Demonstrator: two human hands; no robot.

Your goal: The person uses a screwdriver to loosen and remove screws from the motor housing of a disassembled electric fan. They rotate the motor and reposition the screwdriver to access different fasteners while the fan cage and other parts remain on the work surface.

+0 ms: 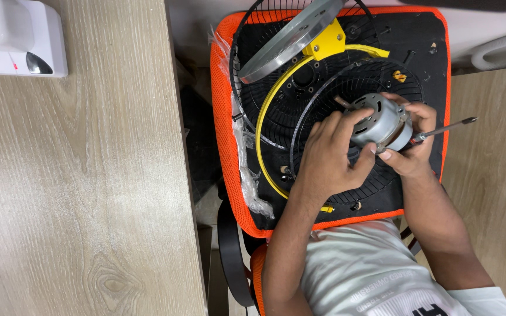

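Grey fan motor [382, 123]: clasped by left hand [329, 155] and right hand [408, 143] together, above black fan grille [323, 105]; right hand also pinches screwdriver [446, 129].

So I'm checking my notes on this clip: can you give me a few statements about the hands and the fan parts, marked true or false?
1. Both hands hold the grey motor. True.
2. The right hand also holds a screwdriver. True.
3. The yellow ring hangs on the wall. False: it lies on the black fan grille.
4. The left hand rests on the wooden table. False: it grips the motor.
5. The parts lie on an orange-edged black seat. True.
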